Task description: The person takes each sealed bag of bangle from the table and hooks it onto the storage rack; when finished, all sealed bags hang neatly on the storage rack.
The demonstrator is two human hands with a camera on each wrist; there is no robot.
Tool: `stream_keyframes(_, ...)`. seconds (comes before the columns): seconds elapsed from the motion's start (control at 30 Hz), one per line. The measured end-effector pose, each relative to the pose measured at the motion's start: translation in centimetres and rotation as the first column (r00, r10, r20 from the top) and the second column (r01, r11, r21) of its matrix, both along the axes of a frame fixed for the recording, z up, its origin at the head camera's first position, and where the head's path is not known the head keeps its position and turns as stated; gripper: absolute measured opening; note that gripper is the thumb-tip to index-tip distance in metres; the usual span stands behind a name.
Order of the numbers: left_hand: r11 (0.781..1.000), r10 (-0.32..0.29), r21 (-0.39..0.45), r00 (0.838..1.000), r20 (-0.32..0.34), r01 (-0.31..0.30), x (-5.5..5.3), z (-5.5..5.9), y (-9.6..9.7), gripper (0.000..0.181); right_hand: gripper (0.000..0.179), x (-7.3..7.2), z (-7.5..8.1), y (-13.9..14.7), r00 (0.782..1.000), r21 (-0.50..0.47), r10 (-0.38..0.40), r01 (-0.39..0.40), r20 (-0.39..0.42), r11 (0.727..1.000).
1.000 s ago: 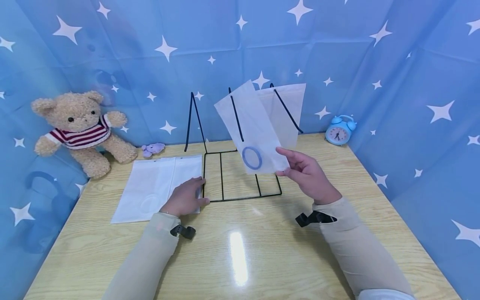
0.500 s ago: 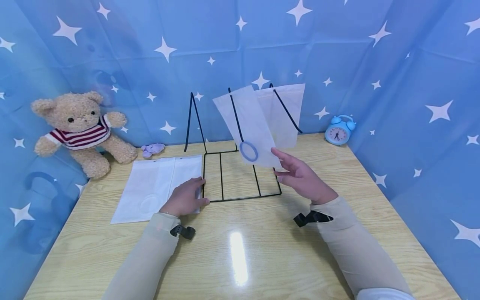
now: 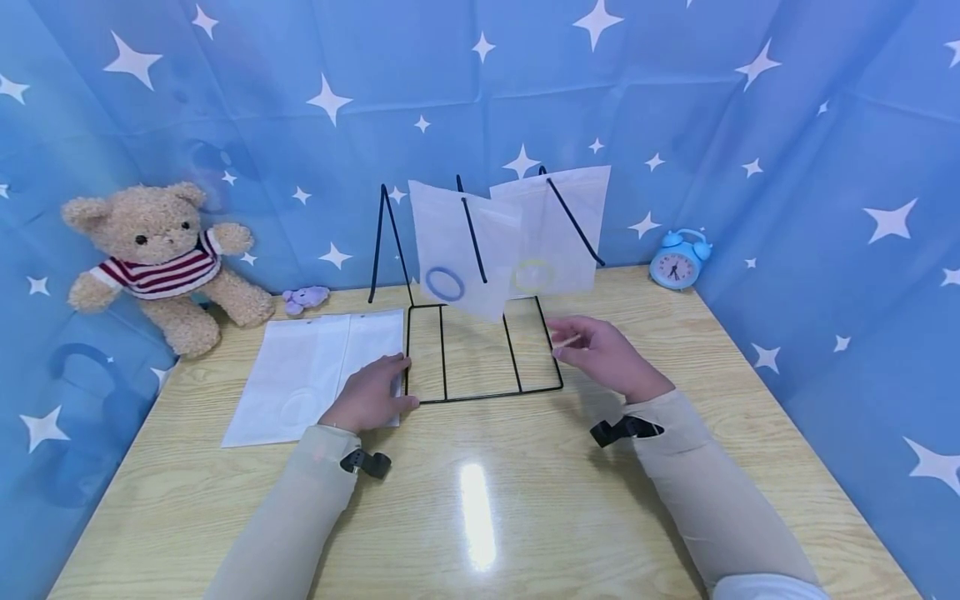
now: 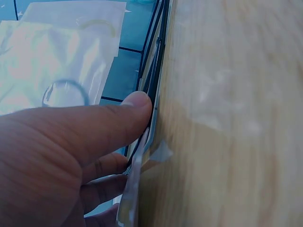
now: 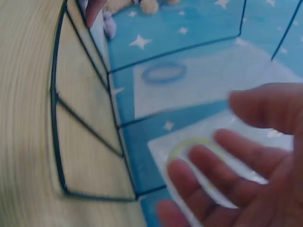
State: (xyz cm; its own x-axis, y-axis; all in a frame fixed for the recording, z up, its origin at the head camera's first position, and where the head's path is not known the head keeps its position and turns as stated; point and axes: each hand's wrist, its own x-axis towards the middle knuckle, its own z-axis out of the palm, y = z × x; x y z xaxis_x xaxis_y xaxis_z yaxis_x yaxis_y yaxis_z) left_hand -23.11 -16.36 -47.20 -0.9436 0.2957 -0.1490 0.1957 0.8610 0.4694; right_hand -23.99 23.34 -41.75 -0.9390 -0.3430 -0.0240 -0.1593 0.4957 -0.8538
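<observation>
My left hand (image 3: 369, 392) rests at the front left corner of a black wire rack (image 3: 480, 398), thumb and fingertips touching its wire. Under that hand lie flat white bags (image 3: 300, 367) with a faint ring showing. From the rack's middle arm hangs a translucent white bag (image 3: 442, 237) with a blue ring (image 3: 445, 284) visible in it. Another such bag (image 3: 573, 217), with a yellow ring (image 3: 533, 274), hangs on the right arm. My right hand (image 3: 603, 354) is beside the rack's right rail, apart from the bags. Its fingers (image 5: 203, 165) are loosely bent around nothing.
A teddy bear (image 3: 161, 242) in a striped shirt sits at the back left, with a small purple plush toy (image 3: 305, 300) next to it. A blue alarm clock (image 3: 678, 260) stands at the back right. A starry blue curtain (image 3: 420, 67) borders the wooden table (image 3: 585, 517).
My right hand has let go of the blue-ring bag and dropped slightly. The bag has swung left and hangs more upright, uncovering the yellow-ring bag. My left hand has stayed put.
</observation>
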Motion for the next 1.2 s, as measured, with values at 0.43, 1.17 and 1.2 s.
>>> stream_keyframes(0.43,1.0,0.003,0.001,1.0,0.002,-0.003,0.1,0.1,0.0,0.077,0.069,-1.7,-3.3,2.0,0.975,0.23,0.055,-0.106,0.215,0.967)
stream_keyframes(1.17,0.974,0.088,0.216,0.993,-0.078,-0.07,-0.4,0.6,-2.2,0.059,0.066,-2.0,-4.5,1.9,0.984,0.263,0.044,-0.088,0.171,0.961)
stream_keyframes(1.2,0.968,0.1,0.24,0.992,-0.083,-0.077,-0.5,0.8,-2.8,0.058,0.066,-2.0,-4.5,2.0,0.985,0.268,0.042,-0.086,0.168,0.96)
